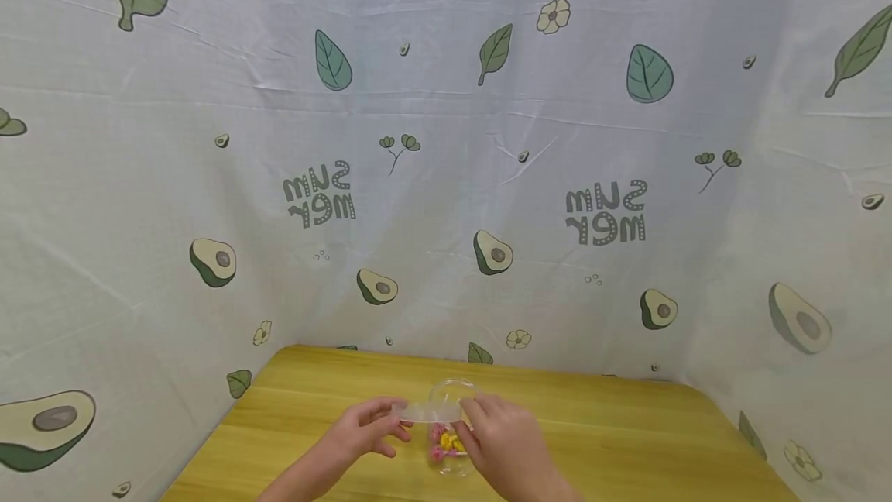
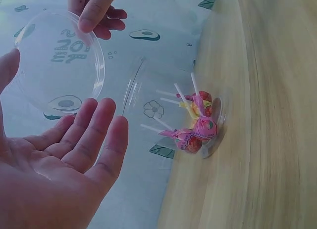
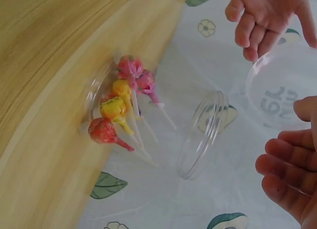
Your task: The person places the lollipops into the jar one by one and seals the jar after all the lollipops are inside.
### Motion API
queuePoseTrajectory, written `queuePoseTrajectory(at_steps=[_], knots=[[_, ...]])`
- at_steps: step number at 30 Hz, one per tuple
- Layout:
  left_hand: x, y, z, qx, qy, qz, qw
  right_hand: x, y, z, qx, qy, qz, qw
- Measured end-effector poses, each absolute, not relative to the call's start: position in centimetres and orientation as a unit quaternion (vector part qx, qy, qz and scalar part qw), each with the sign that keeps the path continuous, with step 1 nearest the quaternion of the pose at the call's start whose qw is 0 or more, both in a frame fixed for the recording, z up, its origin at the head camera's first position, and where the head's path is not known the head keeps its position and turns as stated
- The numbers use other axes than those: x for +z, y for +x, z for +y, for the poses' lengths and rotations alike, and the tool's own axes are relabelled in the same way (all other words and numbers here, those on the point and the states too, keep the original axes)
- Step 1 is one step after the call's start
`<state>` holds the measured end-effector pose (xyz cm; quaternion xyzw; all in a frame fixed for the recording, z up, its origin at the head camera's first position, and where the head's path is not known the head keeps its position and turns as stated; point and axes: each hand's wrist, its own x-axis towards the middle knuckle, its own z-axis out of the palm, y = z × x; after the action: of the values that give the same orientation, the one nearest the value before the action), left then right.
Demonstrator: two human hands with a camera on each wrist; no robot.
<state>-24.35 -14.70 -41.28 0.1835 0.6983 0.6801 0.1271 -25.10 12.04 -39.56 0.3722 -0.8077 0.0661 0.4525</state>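
A clear round lid (image 2: 59, 61) is held tilted above the mouth of a clear plastic jar (image 3: 203, 135). My right hand (image 1: 505, 440) pinches the lid's edge, thumb on one face and fingers behind. On the lid's other side, my left hand (image 1: 369, 426) has its fingers spread and fairly straight; its thumb is close to the rim, and I cannot tell whether it touches. The jar stands upright on the table, uncovered. Inside at the bottom lie several wrapped lollipops (image 3: 116, 108), pink, yellow and red, their white sticks pointing mostly upward.
The wooden table (image 1: 334, 378) has rounded far corners. Behind it and along the sides hangs a pale cloth (image 1: 432, 208) printed with avocados, leaves and flowers.
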Motion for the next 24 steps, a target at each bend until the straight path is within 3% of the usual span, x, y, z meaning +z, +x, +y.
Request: queuePoseTrajectory(at_steps=[4,11,24], knots=[[-41.0,-24.3,-14.4,0.674,0.183,0.707,0.108,-39.6,-25.3,12.3,0.113,0.36,-0.817,0.435],[-41.4,-24.3,-13.4,0.641,0.172,0.747,0.031,-39.7,-25.2,12.7,0.21,0.318,-0.86,0.339],[-41.3,-24.3,-11.9,0.578,0.157,0.796,-0.089,-39.0,-25.2,13.0,0.297,0.262,-0.892,0.219]])
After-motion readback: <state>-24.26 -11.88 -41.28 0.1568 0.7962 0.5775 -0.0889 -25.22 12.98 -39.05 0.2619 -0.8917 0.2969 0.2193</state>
